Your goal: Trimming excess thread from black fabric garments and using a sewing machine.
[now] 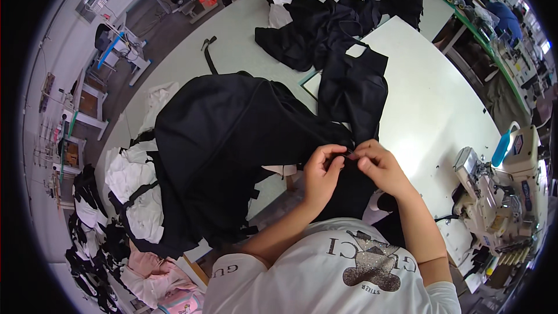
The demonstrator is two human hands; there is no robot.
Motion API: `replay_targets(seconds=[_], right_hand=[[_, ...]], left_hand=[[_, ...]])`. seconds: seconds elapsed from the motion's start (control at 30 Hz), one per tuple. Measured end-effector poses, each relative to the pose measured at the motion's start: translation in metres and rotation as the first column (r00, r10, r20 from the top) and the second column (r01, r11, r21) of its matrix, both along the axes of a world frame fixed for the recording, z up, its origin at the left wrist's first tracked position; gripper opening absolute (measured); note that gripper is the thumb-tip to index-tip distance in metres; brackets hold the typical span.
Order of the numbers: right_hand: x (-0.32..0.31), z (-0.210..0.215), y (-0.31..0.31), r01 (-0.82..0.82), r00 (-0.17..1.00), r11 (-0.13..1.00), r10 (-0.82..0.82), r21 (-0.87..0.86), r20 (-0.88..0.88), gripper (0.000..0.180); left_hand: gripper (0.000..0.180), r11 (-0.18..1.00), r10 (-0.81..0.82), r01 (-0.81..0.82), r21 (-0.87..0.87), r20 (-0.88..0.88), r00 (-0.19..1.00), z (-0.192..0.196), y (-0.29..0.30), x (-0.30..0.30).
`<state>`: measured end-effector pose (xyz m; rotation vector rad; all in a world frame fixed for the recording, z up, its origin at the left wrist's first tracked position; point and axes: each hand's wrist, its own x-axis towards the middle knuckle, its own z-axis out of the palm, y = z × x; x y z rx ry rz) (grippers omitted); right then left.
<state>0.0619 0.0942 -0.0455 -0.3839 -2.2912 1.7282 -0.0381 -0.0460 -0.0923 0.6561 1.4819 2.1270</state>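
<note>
A large black garment (232, 139) lies heaped over the white table (430, 104) and hangs toward me. My left hand (321, 170) and my right hand (378, 166) meet at one spot on its edge, just below a flat black piece (354, 90). Both hands pinch the black fabric between thumb and fingers, close together. Whatever small part sits between the fingertips is too small to make out.
A cream sewing machine (494, 197) stands at the right of the table. More black and white cut pieces (325, 0) are piled at the far end. Stacks of white and black pieces (136, 197) lie at my left. Other workstations line the left wall.
</note>
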Motion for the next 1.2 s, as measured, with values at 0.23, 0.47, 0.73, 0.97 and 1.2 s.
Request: replay_targets(seconds=[0.23,0.47,0.73,0.97,1.2], right_hand=[[-0.032,0.038,0.025,-0.08,0.908,0.997,0.078,-0.011,0.411,0.035],[-0.055,0.045,0.026,-0.255,0.809,0.966,0.242,-0.051,0.536,0.036],[-0.061,0.04,0.016,-0.306,0.826,0.944,0.326,-0.12,0.46,0.038],[-0.04,0.024,0.033,-0.016,0.988,0.936,0.069,-0.352,0.14,0.02],[-0.024,0.006,0.015,-0.171,0.975,0.985,0.171,0.011,-0.142,0.018]], left_hand=[[0.049,0.996,-0.063,0.062,-0.064,-0.011,0.998,0.008,-0.01,-0.004],[0.056,0.996,-0.074,0.072,-0.048,-0.035,0.997,0.017,-0.013,-0.002],[0.059,0.996,-0.086,0.085,-0.029,-0.046,0.995,0.017,-0.014,0.0],[0.043,0.992,-0.003,-0.036,-0.122,-0.302,0.953,0.019,-0.023,-0.006],[0.004,0.972,0.034,-0.176,-0.157,-0.645,0.763,0.057,-0.024,-0.002]])
